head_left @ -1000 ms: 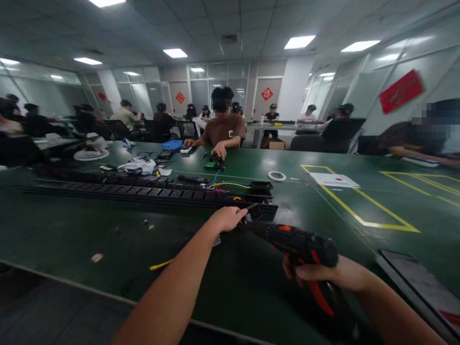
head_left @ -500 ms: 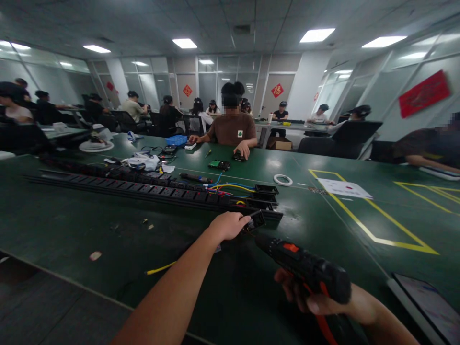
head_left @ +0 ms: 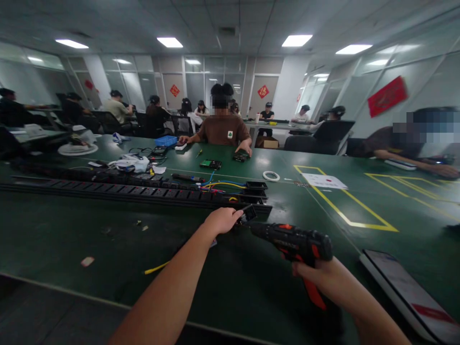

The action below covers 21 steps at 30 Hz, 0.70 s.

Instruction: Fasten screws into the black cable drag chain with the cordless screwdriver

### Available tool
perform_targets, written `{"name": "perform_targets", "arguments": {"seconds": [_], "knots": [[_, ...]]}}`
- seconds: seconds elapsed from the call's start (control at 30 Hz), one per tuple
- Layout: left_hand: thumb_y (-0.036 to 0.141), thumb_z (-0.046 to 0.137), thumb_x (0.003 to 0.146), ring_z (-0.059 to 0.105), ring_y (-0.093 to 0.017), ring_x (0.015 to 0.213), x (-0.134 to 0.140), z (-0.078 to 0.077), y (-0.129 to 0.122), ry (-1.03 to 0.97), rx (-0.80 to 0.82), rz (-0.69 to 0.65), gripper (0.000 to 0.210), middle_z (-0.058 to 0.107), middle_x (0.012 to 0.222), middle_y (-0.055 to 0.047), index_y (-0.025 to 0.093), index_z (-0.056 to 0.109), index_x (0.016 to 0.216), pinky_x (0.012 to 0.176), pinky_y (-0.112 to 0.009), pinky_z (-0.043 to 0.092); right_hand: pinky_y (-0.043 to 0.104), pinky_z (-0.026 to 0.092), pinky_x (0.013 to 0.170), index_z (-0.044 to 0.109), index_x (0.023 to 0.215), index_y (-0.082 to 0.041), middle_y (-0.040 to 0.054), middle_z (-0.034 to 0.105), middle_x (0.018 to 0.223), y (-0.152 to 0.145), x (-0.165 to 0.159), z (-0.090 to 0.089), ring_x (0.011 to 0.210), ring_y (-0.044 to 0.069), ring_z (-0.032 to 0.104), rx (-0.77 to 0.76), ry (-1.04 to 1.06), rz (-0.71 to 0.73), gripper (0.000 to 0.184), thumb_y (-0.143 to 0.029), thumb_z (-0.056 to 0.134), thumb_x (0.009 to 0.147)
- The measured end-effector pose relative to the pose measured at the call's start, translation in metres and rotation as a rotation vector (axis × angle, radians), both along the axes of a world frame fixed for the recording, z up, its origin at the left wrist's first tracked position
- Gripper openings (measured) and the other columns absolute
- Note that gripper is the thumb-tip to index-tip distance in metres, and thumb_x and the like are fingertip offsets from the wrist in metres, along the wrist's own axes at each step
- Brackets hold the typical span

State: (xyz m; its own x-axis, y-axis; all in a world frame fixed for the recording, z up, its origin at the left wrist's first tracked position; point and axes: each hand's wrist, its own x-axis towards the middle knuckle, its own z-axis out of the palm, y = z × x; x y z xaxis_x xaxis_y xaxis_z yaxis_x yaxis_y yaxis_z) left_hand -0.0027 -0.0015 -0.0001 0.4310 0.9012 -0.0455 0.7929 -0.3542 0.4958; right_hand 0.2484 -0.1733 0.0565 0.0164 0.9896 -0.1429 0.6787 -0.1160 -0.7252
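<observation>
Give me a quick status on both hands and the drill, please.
Left hand gripping small black part. Right hand holding drill, pointed toward that part. Long black strips lie just beyond.

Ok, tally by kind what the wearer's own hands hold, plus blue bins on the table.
Power drill, in the right hand: 1
Small black part, in the left hand: 1
Blue bin: 1
Total: 3
</observation>
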Motion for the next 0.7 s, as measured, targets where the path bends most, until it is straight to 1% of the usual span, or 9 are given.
{"name": "perform_targets", "arguments": {"seconds": [0.1, 0.27, 0.4, 0.5, 0.57, 0.63, 0.7], "knots": [[0.064, 0.023, 0.099, 0.069, -0.027, 0.098, 0.0, 0.0, 0.0, 0.004, -0.008, -0.003, 0.066, 0.075, 0.107, -0.011, 0.022, 0.074, 0.102, 0.081, -0.032, 0.047, 0.033, 0.051, 0.071, 0.072, 0.09, -0.018, 0.0021, 0.067, 0.071, -0.001, -0.006, 0.004, 0.072, 0.023, 0.064, 0.026, 0.002, 0.033, 0.033, -0.047, 0.066, 0.076], [0.063, 0.024, 0.099, 0.069, -0.026, 0.097, 0.0, -0.002, 0.002, -0.003, -0.004, -0.014, 0.065, 0.075, 0.106, -0.011, 0.021, 0.074, 0.102, 0.08, -0.031, 0.047, 0.031, 0.05, 0.07, 0.071, 0.083, -0.018, 0.002, 0.067, 0.071, -0.001, -0.009, 0.013, 0.072, 0.021, 0.063, -0.069, 0.017, 0.072, 0.034, -0.051, 0.07, 0.076], [0.064, 0.025, 0.099, 0.069, -0.026, 0.096, 0.0, -0.003, 0.003, -0.014, -0.007, -0.013, 0.065, 0.076, 0.104, -0.01, 0.022, 0.074, 0.099, 0.079, -0.03, 0.047, 0.031, 0.049, 0.068, 0.071, 0.089, -0.018, 0.0009, 0.066, 0.071, 0.0, -0.008, 0.016, 0.071, 0.02, 0.062, -0.107, 0.058, 0.071, 0.038, -0.053, 0.072, 0.075], [0.065, 0.025, 0.099, 0.069, -0.026, 0.096, 0.0, -0.004, 0.003, -0.016, -0.011, -0.004, 0.065, 0.076, 0.104, -0.01, 0.021, 0.074, 0.099, 0.079, -0.03, 0.047, 0.031, 0.05, 0.069, 0.07, 0.088, -0.017, 0.0003, 0.065, 0.069, 0.003, -0.007, 0.012, 0.07, 0.02, 0.062, -0.14, 0.132, 0.066, 0.035, -0.048, 0.074, 0.073], [0.065, 0.026, 0.099, 0.069, -0.027, 0.096, 0.0, -0.004, 0.003, -0.018, -0.013, 0.001, 0.065, 0.076, 0.104, -0.011, 0.021, 0.074, 0.1, 0.08, -0.031, 0.048, 0.032, 0.051, 0.075, 0.07, 0.088, -0.016, 0.0019, 0.069, 0.074, 0.004, -0.007, 0.01, 0.075, 0.02, 0.065, -0.159, 0.227, 0.092, 0.032, -0.042, 0.076, 0.071], [0.065, 0.026, 0.099, 0.069, -0.027, 0.097, 0.0, -0.004, 0.003, -0.019, -0.008, 0.002, 0.065, 0.076, 0.105, -0.011, 0.021, 0.074, 0.1, 0.081, -0.031, 0.048, 0.033, 0.053, 0.079, 0.069, 0.093, -0.016, 0.0039, 0.073, 0.081, 0.005, -0.007, 0.009, 0.079, 0.021, 0.068, -0.197, 0.335, 0.116, 0.033, -0.037, 0.076, 0.07], [0.065, 0.026, 0.099, 0.07, -0.028, 0.097, 0.0, -0.004, 0.003, -0.016, 0.001, -0.004, 0.065, 0.076, 0.105, -0.012, 0.021, 0.074, 0.1, 0.082, -0.032, 0.048, 0.031, 0.054, 0.072, 0.067, 0.096, -0.016, 0.0035, 0.073, 0.078, 0.004, -0.009, 0.01, 0.072, 0.02, 0.069, -0.251, 0.391, 0.107, 0.033, -0.034, 0.074, 0.069]]}}
